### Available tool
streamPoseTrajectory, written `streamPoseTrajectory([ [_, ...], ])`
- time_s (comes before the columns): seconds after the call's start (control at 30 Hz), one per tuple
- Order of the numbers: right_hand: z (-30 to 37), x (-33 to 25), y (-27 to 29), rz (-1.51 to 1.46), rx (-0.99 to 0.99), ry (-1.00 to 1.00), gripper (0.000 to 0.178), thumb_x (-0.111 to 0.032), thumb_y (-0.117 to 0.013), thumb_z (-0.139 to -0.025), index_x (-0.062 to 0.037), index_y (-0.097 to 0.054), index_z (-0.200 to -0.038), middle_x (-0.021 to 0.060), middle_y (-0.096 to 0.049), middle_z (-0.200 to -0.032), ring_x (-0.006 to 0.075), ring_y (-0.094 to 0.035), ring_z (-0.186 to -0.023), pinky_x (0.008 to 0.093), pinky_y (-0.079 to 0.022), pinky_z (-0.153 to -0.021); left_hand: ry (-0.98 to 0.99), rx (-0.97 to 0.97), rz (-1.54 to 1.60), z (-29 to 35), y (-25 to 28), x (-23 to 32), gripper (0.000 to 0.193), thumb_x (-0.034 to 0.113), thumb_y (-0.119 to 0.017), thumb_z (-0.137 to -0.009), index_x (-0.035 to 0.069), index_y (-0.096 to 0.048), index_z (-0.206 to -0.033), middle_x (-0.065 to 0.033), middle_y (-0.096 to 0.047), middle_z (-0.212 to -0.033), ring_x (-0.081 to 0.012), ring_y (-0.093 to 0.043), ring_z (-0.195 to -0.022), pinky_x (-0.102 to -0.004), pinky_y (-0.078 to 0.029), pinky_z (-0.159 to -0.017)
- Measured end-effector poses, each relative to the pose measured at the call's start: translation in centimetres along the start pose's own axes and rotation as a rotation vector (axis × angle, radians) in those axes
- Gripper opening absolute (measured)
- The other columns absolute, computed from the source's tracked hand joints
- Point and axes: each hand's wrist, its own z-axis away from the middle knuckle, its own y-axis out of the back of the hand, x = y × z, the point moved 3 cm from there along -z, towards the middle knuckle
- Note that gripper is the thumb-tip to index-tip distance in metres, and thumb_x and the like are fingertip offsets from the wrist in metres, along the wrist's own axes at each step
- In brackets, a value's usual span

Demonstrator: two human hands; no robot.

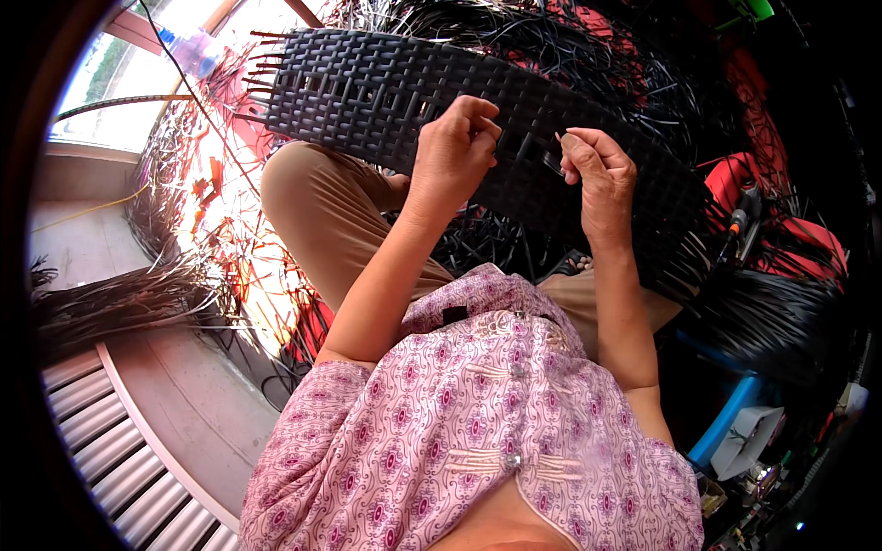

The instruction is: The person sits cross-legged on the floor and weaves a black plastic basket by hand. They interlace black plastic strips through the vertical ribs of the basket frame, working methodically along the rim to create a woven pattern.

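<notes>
A long black woven panel of flat plastic strips (pixel 354 96) lies slantwise across my knees, with loose strip ends sticking out at its left edge. My left hand (pixel 457 151) is over the middle of the panel, its fingers curled closed; whatever they grip is hidden. To the right, my right hand (pixel 599 174) is held above the panel with thumb and forefinger pinched together. Something small, dark and partly shiny shows beside those fingertips, but I cannot make out what it is. A gap separates the two hands, and the weave shows between them.
Tangled black strips (pixel 634 83) are heaped beyond the panel over red material. A bundle of black strips (pixel 772 317) lies at the right, near a white container (pixel 749 443). A dark strip bundle (pixel 119 303) and a slatted metal surface (pixel 129 450) are at the left.
</notes>
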Motion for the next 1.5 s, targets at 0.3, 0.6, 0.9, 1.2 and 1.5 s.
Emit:
streamPoseTrajectory([
  [0.3, 0.7, 0.4, -0.5, 0.033, 0.008, -0.031, 0.014, -0.014, -0.07, -0.094, -0.0009, -0.075, -0.098, -0.0017, -0.068, -0.078, 0.0045, -0.06, -0.069, 0.0208, -0.048, -0.061, -0.236, 0.151, -0.661, 0.5, -3.3, -0.3, 0.026, 0.018, -0.071, -0.088, 0.006, -0.062, -0.109, -0.01, -0.072, -0.085, -0.0318, -0.071, -0.081, -0.043, -0.054, -0.072],
  [0.6, 0.6, -0.3, -1.3, 0.285, -0.012, 0.029, 0.015, -0.013, -0.07, -0.093, 0.0016, -0.073, -0.096, 0.0028, -0.068, -0.073, 0.0073, -0.062, -0.067, 0.0265, -0.051, -0.061, -0.184, 0.137, -0.526, 0.5, -3.1, -0.7, 0.025, 0.014, -0.069, -0.088, 0.005, -0.062, -0.11, -0.0107, -0.072, -0.085, -0.0314, -0.072, -0.081, -0.0422, -0.054, -0.072],
  [0.9, 0.3, 0.2, -2.6, 0.666, -0.025, 0.212, 0.012, -0.012, -0.068, -0.088, -0.0006, -0.07, -0.085, 0.019, -0.069, -0.077, 0.0335, -0.07, -0.07, 0.0414, -0.055, -0.065, -0.234, 0.189, -0.405, 1.0, -3.2, -1.3, 0.023, 0.007, -0.064, -0.09, 0.004, -0.062, -0.113, -0.0145, -0.072, -0.086, -0.0332, -0.072, -0.08, -0.0407, -0.057, -0.073],
  [1.2, -0.4, 0.6, -3.8, 0.976, -0.07, 0.212, 0.014, -0.017, -0.068, -0.089, -0.0034, -0.072, -0.087, 0.019, -0.071, -0.08, 0.0384, -0.071, -0.076, 0.046, -0.056, -0.071, -0.226, 0.192, -0.372, 0.8, -3.2, -1.7, 0.02, 0.006, -0.064, -0.091, 0.002, -0.061, -0.111, -0.0143, -0.072, -0.087, -0.0321, -0.072, -0.079, -0.0399, -0.057, -0.072],
  [1.5, -1.2, 0.8, -4.4, 1.099, -0.123, 0.233, 0.017, -0.018, -0.065, -0.091, -0.0041, -0.068, -0.082, 0.0192, -0.071, -0.081, 0.0378, -0.071, -0.079, 0.0473, -0.056, -0.071, -0.056, 0.138, -0.127, 0.1, -2.4, -2.8, 0.029, 0.005, -0.071, -0.086, 0.0, -0.061, -0.113, -0.0083, -0.072, -0.086, -0.0141, -0.07, -0.074, -0.0289, -0.058, -0.062],
])
